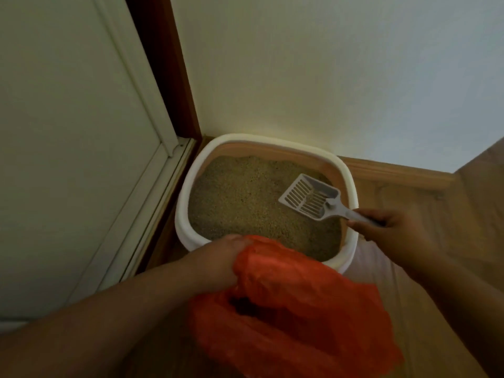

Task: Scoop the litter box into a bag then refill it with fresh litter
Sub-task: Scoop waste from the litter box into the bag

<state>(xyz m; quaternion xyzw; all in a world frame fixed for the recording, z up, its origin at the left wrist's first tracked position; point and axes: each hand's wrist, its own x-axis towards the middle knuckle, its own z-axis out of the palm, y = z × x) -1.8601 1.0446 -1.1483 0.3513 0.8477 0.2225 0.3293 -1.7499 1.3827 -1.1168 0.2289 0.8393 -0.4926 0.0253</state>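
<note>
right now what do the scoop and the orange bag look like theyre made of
Scoop: looks like rigid moulded plastic, pale grey and matte, with slots cut through its flat base. Orange bag: looks like thin plastic film, slightly glossy, crumpling into soft folds where the left hand grips it.

right hand [392, 227] holds scoop [311, 197] over litter [240, 203].

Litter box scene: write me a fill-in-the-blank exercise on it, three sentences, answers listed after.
1. The right hand holds the slotted scoop by its ____.
2. The left hand grips a bag whose colour is ____.
3. The scoop's head hangs over the ____ inside the litter box.

Missing words: handle; orange; litter
</note>
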